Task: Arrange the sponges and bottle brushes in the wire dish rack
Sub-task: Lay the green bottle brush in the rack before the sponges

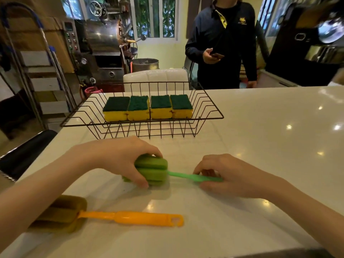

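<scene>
On the table (260, 146), both hands grip the green brush (151, 171).

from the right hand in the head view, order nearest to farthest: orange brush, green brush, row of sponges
1. green brush: its handle is in the right hand.
2. orange brush: on the table, nearer the person and to the left.
3. row of sponges: in the wire rack, farther back.

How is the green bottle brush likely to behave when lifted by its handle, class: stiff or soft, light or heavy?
The green bottle brush probably feels light: its head looks like foam. That head likely squashes under the left hand. The thin plastic handle, pinched by the right hand, may flex slightly.
</scene>
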`<state>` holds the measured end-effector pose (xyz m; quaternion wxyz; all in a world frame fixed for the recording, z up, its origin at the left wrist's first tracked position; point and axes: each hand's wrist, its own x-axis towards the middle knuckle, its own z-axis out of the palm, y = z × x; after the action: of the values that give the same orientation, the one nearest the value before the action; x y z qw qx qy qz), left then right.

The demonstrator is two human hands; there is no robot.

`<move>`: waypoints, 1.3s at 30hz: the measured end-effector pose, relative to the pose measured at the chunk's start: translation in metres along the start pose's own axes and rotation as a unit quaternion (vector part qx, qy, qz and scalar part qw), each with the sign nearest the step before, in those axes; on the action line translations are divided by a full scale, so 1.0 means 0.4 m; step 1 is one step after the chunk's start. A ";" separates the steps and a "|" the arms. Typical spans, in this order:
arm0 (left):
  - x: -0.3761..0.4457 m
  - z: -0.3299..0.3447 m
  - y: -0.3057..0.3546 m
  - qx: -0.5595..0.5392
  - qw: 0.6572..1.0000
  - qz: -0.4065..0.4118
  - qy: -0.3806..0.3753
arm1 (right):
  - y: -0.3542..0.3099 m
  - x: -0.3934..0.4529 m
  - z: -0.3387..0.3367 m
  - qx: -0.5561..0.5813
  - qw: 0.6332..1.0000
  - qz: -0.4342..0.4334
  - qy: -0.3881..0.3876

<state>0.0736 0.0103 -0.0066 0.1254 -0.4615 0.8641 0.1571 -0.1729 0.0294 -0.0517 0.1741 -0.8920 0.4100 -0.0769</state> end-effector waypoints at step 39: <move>0.096 -0.129 -0.372 -0.046 0.979 -0.097 0.175 | 0.027 0.490 -0.171 -0.104 0.994 -0.027 0.001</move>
<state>0.1736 -0.1168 0.0036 -0.0345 -0.5684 0.8159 0.1002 -0.0719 -0.1426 0.0068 0.0775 -0.9159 0.3918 -0.0398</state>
